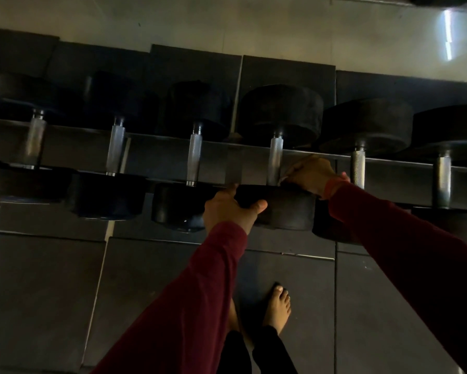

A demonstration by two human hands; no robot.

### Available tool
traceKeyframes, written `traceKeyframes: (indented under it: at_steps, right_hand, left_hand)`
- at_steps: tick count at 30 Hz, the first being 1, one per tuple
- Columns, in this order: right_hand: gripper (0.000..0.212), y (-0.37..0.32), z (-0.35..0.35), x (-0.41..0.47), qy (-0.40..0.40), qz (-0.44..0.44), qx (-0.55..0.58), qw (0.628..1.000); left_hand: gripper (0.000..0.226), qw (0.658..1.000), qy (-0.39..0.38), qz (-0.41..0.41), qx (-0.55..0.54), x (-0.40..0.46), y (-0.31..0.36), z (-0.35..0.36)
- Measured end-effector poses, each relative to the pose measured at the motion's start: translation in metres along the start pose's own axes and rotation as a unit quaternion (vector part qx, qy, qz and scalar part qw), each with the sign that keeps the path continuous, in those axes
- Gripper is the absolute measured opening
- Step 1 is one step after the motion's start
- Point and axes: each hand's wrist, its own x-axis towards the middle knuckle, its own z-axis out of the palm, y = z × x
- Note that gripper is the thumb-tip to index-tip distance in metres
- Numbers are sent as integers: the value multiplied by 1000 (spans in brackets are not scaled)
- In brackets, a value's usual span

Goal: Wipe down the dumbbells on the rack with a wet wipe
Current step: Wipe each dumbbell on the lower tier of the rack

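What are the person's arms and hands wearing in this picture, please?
Both arms wear long, dark red sleeves reaching the wrists. The left hand and right hand are bare, with no gloves. A lighter reddish band shows at the right cuff. No rings or watch are discernible in the dim light.

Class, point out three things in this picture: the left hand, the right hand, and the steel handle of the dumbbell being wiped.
left hand [228,209], head view, back of hand.
right hand [312,172], head view, knuckles.
dumbbell handle [275,155], head view, knurled middle.
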Motion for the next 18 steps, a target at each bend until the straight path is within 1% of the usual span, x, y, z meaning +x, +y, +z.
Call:
traceKeyframes:
  at_steps: [1,3,4,6,7,10,12,14,16,18]
  right_hand:
    - [35,-4,-4,-8,-1,-7,8,1000]
    - [21,-11,-6,-18,1,-31,61,998]
    - [18,-16,-5,-22,10,-52,71,996]
    - [13,-26,0,-24,42,-84,46,995]
    - [13,-29,3,-22,54,-87,44,994]
    - [25,-31,4,-21,63,-70,36,995]
    - [21,-27,3,-20,77,-65,42,994]
    - [14,-27,4,-18,95,-85,40,991]
    - [15,-32,6,-15,143,-113,48,982]
    - [18,-38,10,-10,201,-111,99,968]
  left_hand:
    - [66,1000,-1,4,5,-1,1,-1]
    - [60,1000,-5,9,17,-1,1,-2]
    - [60,1000,-5,9,25,-1,2,-3]
    - [61,999,-5,12,47,-1,4,-3]
    - [61,998,-8,11,55,0,4,-4]
    - [62,997,-21,8,68,0,6,-5]
    - [65,997,-26,9,70,0,5,-5]
    - [70,998,-20,6,59,-1,5,-6]
    - [72,999,-18,3,40,0,3,-4]
    - [74,999,-22,2,33,-1,3,-4]
